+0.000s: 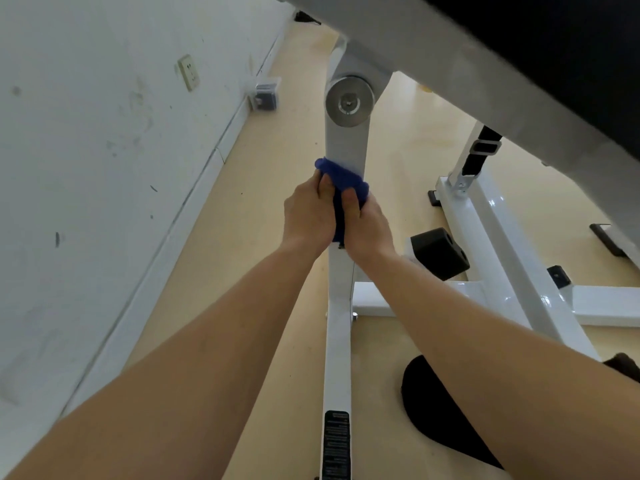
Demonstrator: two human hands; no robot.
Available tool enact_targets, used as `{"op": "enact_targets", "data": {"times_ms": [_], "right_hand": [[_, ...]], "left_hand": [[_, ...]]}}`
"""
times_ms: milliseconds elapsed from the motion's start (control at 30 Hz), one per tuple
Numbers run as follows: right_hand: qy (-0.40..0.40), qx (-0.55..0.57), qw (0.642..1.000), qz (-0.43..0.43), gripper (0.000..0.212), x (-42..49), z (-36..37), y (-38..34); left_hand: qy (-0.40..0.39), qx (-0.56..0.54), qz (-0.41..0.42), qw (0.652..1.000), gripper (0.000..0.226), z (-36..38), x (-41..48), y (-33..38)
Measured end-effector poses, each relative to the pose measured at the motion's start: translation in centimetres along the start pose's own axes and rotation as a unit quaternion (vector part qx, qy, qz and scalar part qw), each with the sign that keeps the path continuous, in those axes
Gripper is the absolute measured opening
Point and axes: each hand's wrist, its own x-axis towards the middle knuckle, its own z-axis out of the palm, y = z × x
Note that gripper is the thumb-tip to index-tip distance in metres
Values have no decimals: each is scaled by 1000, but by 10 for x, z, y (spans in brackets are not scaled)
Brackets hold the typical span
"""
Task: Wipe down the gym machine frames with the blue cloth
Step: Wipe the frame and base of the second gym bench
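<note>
Around the white frame post [341,306], your left hand [306,213] and right hand [367,220] were clamped on the blue cloth [343,183]. Pushed toward the pivot disc [349,100] at twelve o'clock, the cloth could snag there.

Blue cloth [341,181] here, soft and fuzzy, a matt fabric bunched against the white frame upright [346,147], which is smooth painted metal with a satin sheen. Above it, a round pivot cap [349,100] in bare brushed metal, dull silver. On the base beam [491,216] the white paint goes properly glossy, highlights streaking along it. Black end block [440,252] looks matt, rubber or plastic. Floor [277,168] smooth, pale, faintly shiny; wall [86,133] matt, scuffed paint.
</note>
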Motion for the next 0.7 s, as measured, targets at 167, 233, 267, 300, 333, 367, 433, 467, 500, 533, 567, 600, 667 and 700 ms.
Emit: {"op": "enact_targets", "data": {"times_ms": [167,233,267,300,333,367,433,467,500,533,567,600,667,700], "right_hand": [[55,15,993,-106,33,5,-11,-48],[52,14,987,-153,33,14,-18,-63],[42,9,985,-165,32,16,-20,-64],[35,2,984,-176,31,16,-21,-64],[32,-2,982,-188,29,16,-21,-61],[32,8,980,-196,27,17,-20,-57],[26,44,983,-177,24,14,-17,-44],[14,49,987,-155,23,9,-16,-36],[-7,42,992,-120,22,4,-16,-26],[-33,26,996,-82,22,-2,-15,-16],[-50,4,997,-53,22,-6,-15,-9],[-55,-17,997,-43,24,-8,-17,-8],[-32,-22,996,-85,28,-3,-22,-25],[-16,-15,993,-119,30,2,-24,-39]], "left_hand": [[72,-7,88,994,32,-16,8,33],[87,-7,117,989,29,-25,15,48],[84,-6,131,988,26,-27,16,50],[80,-9,145,986,24,-28,15,49],[79,-13,155,985,22,-27,14,47],[82,-15,160,984,21,-25,12,43],[79,-9,151,985,21,-18,9,29],[65,-6,135,989,21,-14,6,20],[41,0,106,993,22,-9,3,10],[13,11,70,997,22,-5,0,0],[-8,21,40,999,22,-2,-2,-7],[-16,22,23,999,23,-1,-3,-8],[16,1,41,999,24,-8,0,8],[43,-12,67,997,26,-14,3,21]]}}
